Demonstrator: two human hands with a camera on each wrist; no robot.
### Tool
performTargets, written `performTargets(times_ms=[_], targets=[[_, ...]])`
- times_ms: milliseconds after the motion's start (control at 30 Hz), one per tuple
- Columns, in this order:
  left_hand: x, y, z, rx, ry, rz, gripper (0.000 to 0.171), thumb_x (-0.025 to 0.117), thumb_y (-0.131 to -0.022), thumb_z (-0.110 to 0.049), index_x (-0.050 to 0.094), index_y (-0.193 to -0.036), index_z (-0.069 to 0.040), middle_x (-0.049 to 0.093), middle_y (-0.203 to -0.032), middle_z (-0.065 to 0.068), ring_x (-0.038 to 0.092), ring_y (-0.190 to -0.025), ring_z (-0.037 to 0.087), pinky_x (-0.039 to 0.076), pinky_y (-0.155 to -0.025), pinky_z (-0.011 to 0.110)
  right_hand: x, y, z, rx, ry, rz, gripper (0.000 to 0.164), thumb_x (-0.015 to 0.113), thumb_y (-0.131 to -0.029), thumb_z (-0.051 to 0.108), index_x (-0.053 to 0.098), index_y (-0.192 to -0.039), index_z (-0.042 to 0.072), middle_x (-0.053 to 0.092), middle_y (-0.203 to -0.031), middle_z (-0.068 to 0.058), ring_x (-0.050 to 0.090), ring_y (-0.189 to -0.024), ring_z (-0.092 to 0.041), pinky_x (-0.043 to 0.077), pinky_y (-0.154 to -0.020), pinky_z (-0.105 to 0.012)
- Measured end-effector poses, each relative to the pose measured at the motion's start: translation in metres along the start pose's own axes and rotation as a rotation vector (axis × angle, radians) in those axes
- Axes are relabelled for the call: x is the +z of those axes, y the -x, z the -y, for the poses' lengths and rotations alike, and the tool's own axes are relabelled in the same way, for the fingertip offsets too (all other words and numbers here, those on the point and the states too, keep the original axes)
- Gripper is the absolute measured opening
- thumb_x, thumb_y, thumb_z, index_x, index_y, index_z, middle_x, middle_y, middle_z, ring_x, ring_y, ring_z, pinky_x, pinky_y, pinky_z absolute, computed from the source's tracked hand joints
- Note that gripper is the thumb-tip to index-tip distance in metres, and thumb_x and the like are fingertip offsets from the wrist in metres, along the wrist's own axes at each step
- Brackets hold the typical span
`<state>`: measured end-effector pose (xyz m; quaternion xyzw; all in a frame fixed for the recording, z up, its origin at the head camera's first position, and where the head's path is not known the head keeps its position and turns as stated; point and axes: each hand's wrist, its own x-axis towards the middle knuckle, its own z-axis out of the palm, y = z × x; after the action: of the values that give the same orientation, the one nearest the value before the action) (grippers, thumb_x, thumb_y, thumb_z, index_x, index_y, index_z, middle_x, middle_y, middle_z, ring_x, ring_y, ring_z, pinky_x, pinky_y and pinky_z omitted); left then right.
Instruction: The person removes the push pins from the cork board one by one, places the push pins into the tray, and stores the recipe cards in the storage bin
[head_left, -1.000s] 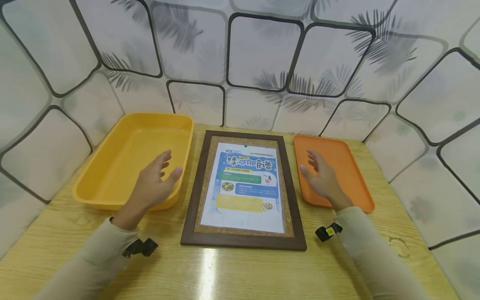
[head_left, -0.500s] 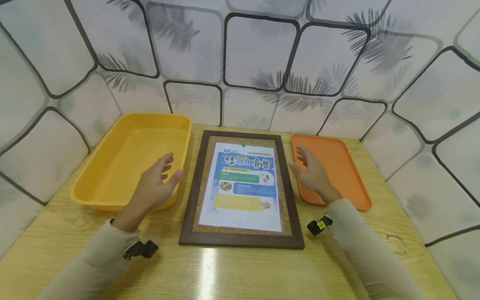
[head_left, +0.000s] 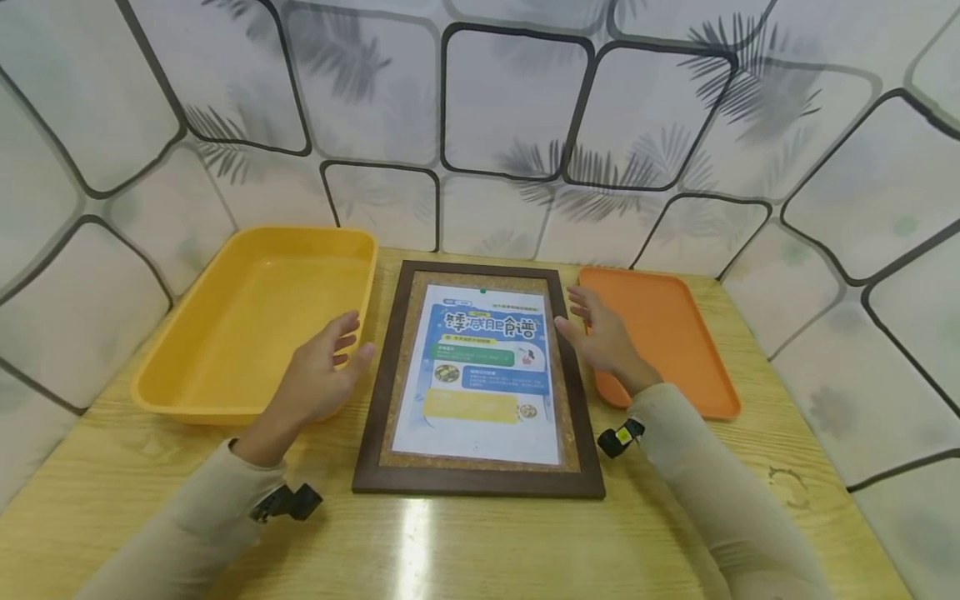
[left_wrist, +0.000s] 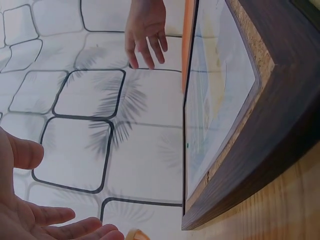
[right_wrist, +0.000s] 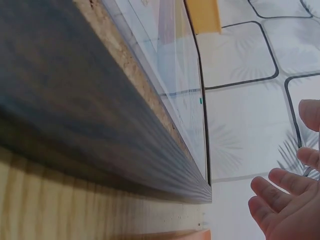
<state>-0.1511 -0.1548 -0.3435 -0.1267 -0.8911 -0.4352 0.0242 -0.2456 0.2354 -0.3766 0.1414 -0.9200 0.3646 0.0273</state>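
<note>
A dark-framed cork board (head_left: 478, 482) lies flat on the table, with a printed poster (head_left: 480, 375) fixed to it by a green pin near its top edge. My left hand (head_left: 318, 371) hovers over the right rim of the yellow tub, its fingers relaxed and holding nothing. On the other side, my right hand (head_left: 603, 337) hangs between the board's right edge and the orange tray, fingers loosely spread with nothing in them. The left wrist view shows both hands above the height of the frame (left_wrist: 250, 150); in the right wrist view the right hand's fingers (right_wrist: 280, 195) are bare.
The deep yellow tub (head_left: 255, 317) stands on the left, close to the patterned curtain (head_left: 517, 100) that rises behind and at the sides. A flat orange tray (head_left: 675, 333) lies at the right. The wooden table (head_left: 480, 542) extends in front.
My right hand has moved left, from over the orange tray toward the board's right edge. The left hand has shifted slightly right and lower. The view has turned a little.
</note>
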Motion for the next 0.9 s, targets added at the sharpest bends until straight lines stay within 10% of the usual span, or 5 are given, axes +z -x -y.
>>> performTargets(times_ms=[900], targets=[[0.022, -0.005, -0.006, -0.048, 0.050, 0.056, 0.060, 0.051, -0.101, -0.025, 0.029, -0.146, 0.008, 0.034, -0.148, 0.027, 0.041, -0.130, 0.044, 0.039, -0.102, 0.053, 0.017, -0.029, 0.011, 0.025, -0.013, 0.061, 0.074, 0.053, -0.095, 0.052, 0.027, -0.151, 0.012, 0.035, -0.152, -0.017, 0.041, -0.133, -0.036, 0.036, -0.105, -0.054]])
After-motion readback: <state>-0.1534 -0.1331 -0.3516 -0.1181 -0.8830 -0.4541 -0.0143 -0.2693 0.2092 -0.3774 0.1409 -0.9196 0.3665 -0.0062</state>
